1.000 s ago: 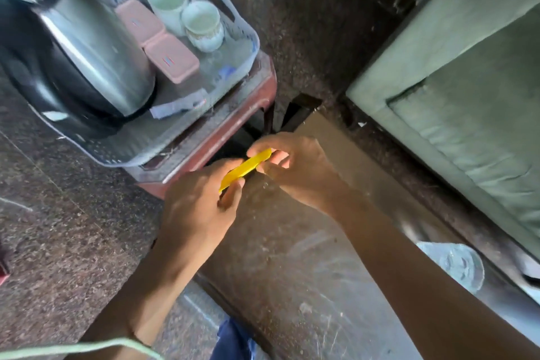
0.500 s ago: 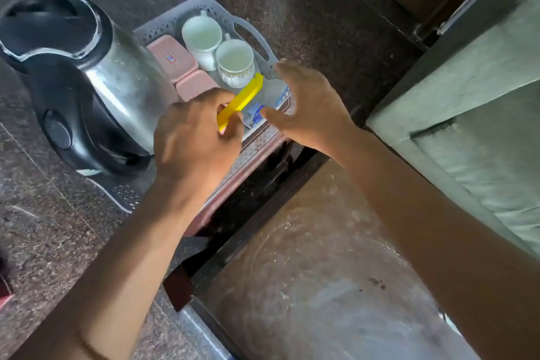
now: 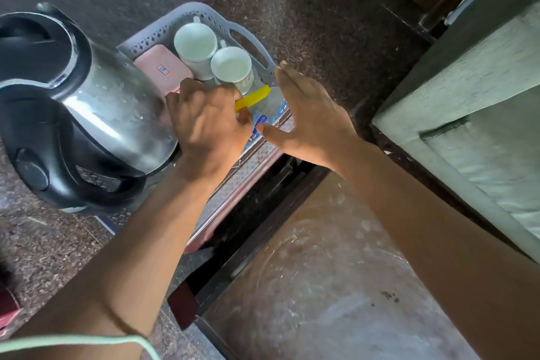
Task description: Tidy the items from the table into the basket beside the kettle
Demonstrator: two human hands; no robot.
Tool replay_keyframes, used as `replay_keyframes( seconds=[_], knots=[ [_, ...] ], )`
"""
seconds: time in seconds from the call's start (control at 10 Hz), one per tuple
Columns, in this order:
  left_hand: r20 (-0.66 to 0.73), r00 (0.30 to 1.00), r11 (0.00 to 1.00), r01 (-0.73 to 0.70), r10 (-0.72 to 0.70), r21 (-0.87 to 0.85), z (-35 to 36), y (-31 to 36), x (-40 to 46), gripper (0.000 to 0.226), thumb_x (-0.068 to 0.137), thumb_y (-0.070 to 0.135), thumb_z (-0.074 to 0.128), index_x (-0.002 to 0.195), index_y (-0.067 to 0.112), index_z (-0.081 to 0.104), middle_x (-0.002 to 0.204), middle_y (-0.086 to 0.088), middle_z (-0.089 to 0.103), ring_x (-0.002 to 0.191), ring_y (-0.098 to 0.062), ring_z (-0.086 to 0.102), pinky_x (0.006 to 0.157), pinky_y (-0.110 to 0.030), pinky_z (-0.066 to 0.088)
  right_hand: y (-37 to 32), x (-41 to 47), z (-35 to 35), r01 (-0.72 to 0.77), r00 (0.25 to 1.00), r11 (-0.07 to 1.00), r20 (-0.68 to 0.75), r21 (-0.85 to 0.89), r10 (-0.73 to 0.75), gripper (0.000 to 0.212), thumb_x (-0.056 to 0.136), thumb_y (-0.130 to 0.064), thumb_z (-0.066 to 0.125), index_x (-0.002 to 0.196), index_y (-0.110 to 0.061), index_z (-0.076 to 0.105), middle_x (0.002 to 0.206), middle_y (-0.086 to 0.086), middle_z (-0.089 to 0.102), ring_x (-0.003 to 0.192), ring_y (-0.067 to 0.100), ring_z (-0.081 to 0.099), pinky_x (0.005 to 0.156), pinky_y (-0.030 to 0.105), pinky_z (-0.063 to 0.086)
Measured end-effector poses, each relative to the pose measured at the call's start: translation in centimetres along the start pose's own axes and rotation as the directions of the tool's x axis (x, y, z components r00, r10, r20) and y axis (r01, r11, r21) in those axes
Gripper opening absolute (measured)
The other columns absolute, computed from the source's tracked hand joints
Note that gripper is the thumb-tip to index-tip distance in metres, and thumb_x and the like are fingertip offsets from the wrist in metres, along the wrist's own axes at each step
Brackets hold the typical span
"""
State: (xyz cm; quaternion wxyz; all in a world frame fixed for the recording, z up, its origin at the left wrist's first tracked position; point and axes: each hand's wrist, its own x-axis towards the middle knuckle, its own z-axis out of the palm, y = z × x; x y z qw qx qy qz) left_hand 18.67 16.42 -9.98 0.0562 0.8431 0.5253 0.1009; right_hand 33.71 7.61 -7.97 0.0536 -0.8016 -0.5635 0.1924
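Left hand (image 3: 209, 123), fingers curled, pinches one end of a yellow strip (image 3: 252, 97) low over the near end of the basket (image 3: 248, 35); whether the strip's free end already touches the basket floor cannot be told. Right hand (image 3: 309, 114), just beyond the strip's free end, is spread flat with fingers straight, holds nothing, and hovers over the basket's rim. Under the strip lie blue-and-white packets (image 3: 261, 121). Past the left hand's knuckles stand two white cups (image 3: 232, 67), close together, with a pink box (image 3: 160, 69) beside them. On the far side of the left hand from the right, the steel kettle (image 3: 87, 108) stands just beside the basket, close to the left wrist. Below both forearms lies the brown table (image 3: 336, 272). Judged risks: the strip, if released while tilted, may come to rest across the rim and slide out toward the floor; the left knuckles, near the nearer cup, could knock it on withdrawal; the wrist could nudge the kettle.
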Motion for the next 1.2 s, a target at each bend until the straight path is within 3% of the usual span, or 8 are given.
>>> replay_keyframes(
  seconds=[0.2,0.4,0.9,1.0,1.2],
  knots=[
    [0.012,0.999,0.998,0.029,-0.029,0.054,0.8,-0.2,0.3,0.042,0.085,0.049,0.076,0.116,0.020,0.080,0.108,-0.016,0.077,0.130,-0.037,0.054,0.106,-0.049,0.041,0.1,0.0,0.4,-0.007,1.000,1.000,-0.009,0.016,0.007,0.106,0.091,-0.068,0.059,0.170,-0.023,0.005,0.179,-0.010,0.003,0.164,0.021,0.013,0.125,0.053,0.034],
    [0.024,0.998,0.996,0.051,-0.053,0.068,0.8,0.7,0.7,0.046,0.078,0.056,0.081,0.101,0.017,0.082,0.104,-0.015,0.078,0.126,-0.038,0.056,0.103,-0.051,0.042,-0.1,0.0,0.5,-0.009,1.000,1.000,-0.026,0.020,0.010,0.105,0.091,-0.067,0.061,0.170,-0.023,0.007,0.179,-0.009,0.006,0.163,0.021,0.015,0.123,0.051,0.034],
    [0.033,0.999,0.999,0.019,-0.021,0.042,1.4,-0.2,0.3,0.035,0.091,0.044,0.074,0.110,0.016,0.081,0.118,-0.011,0.079,0.129,-0.041,0.054,0.111,-0.050,0.041,0.1,-0.1,0.6,-0.008,1.000,0.999,-0.016,0.041,0.009,0.105,0.091,-0.067,0.060,0.170,-0.024,0.005,0.179,-0.012,0.003,0.163,0.023,0.014,0.123,0.053,0.033],
    [0.052,0.999,1.000,0.003,-0.003,0.006,1.0,-0.1,0.1,0.035,0.090,0.045,0.074,0.111,0.018,0.080,0.119,-0.010,0.079,0.126,-0.040,0.057,0.110,-0.048,0.044,0.1,-0.1,0.6,-0.016,1.000,0.999,0.008,0.046,0.015,0.105,0.091,-0.066,0.060,0.171,-0.024,0.004,0.179,-0.013,0.002,0.164,0.023,0.013,0.122,0.054,0.034],
    [0.027,0.999,0.999,-0.016,0.017,-0.034,-1.1,1.0,-0.8,0.037,0.090,0.043,0.075,0.119,0.020,0.079,0.118,-0.014,0.077,0.119,-0.042,0.062,0.092,-0.047,0.052,-0.7,-0.5,-0.9,-0.019,1.000,0.999,-0.020,0.040,0.020,0.097,0.091,-0.065,0.066,0.167,-0.027,0.019,0.178,-0.008,0.013,0.162,0.023,0.018,0.120,0.054,0.038]
  ],
)
